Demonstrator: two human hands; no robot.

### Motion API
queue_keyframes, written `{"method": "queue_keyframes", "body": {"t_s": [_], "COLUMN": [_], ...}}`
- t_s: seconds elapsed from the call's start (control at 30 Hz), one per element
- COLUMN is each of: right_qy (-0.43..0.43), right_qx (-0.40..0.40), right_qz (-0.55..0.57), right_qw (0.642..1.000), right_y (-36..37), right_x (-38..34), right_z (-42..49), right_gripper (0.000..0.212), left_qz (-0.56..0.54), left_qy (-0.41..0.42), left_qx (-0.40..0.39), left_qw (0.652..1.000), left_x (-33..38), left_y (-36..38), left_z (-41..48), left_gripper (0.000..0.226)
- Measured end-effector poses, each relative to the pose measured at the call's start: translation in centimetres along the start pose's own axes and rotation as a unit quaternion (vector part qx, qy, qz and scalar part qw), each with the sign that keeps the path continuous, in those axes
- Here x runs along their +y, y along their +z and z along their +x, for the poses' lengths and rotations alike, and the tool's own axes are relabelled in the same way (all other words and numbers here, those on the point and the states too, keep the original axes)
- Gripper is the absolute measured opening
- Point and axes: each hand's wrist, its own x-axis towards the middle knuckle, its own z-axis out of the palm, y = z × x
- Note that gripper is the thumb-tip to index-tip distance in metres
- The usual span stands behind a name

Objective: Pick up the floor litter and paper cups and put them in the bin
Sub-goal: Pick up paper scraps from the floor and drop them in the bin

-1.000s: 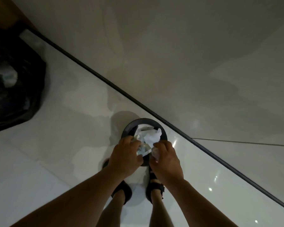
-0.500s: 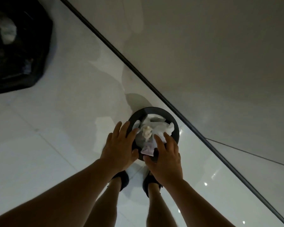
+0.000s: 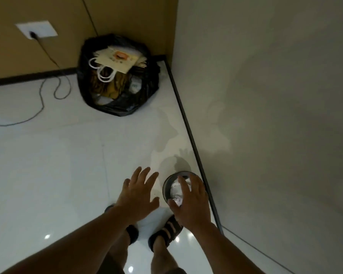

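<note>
Against the black skirting strip (image 3: 188, 127) at the right edge of the floor (image 3: 67, 165), close to the person's feet, stands the bin (image 3: 166, 182), a small round container with a dark rim. Crumpled white paper (image 3: 175, 189) fills its mouth to about rim level. No paper cup can be made out in it.

Step in hand, as judged: the load is deposited and the hands are to clear the bin. To do this well:

1. Lift the right hand straight up, so that no finger drags paper over the rim.
2. Check that nothing overhangs the rim. Light crumpled paper tends to spring back, and a flat-palmed press at the centre would seat it.
3. Avoid sideways force. The bin looks light and could slide or tip on the glossy tiles.

Right hand (image 3: 192, 202): released, fingers spread, held over the near half of the bin and hiding it. Whether it touches the paper cannot be told.

Left hand (image 3: 137, 192): released, fingers spread, holding nothing, over bare floor just left of the bin.

Farther out, a black rubbish bag (image 3: 117, 103) sits in the far corner of the floor with a paper carrier bag (image 3: 119, 60) on top. A cable (image 3: 42, 95) runs from a wall socket (image 3: 37, 29) across the far left of the floor.
</note>
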Motion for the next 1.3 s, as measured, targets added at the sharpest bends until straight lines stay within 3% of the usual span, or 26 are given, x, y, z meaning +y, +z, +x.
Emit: {"method": "queue_keyframes", "body": {"t_s": [0.27, 0.5, 0.87, 1.3], "right_qy": [-0.129, -0.295, -0.544, -0.693], "right_qx": [-0.037, -0.02, -0.058, -0.144], "right_qz": [-0.099, -0.19, -0.226, -0.269], "right_qw": [0.986, 0.936, 0.806, 0.653], "right_y": [-5.7, -4.1, 6.6, 18.3], "right_x": [-13.4, -33.3, -62.9, -90.5], "right_z": [-3.8, -8.5, -18.2, -22.3], "right_gripper": [0.079, 0.079, 0.079, 0.079], "left_qz": [-0.08, -0.12, -0.206, -0.254], "left_qy": [-0.144, -0.27, -0.532, -0.71], "left_qx": [0.076, 0.166, 0.259, 0.279], "left_qw": [0.983, 0.941, 0.779, 0.595], "left_x": [-7.6, -19.9, -37.1, -54.6], "left_y": [-6.8, -8.8, -5.6, -3.5], "left_z": [-13.9, -30.2, -54.2, -68.1], "left_gripper": [0.08, 0.08, 0.079, 0.077]}}
